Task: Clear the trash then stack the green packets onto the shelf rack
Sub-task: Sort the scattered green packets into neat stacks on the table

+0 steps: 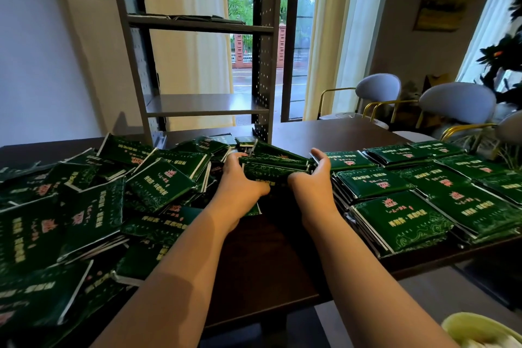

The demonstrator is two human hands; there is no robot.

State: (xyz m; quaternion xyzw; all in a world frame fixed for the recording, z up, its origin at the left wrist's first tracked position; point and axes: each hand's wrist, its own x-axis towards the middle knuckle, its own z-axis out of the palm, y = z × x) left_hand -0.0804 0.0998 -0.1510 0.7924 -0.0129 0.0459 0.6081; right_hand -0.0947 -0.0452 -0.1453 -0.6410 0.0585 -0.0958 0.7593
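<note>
A bundle of green packets (275, 168) sits between my two hands at the middle of the dark table (271, 263). My left hand (238, 181) grips its left end, fingers curled over the top. On the right end, my right hand (316, 178) holds the bundle with thumb up and fingers curled under. A loose heap of green packets (93, 206) covers the table's left side. Neat stacks of green packets (423, 200) lie on the right. The grey metal shelf rack (203, 28) stands behind the bundle; its upper shelf carries a few flat packets (197, 17).
The rack's lower shelf (206, 106) is bare. Grey chairs with gold frames (454, 104) stand at the table's far right. A window and curtains are behind the rack. A pale green object (485, 330) shows at the bottom right corner.
</note>
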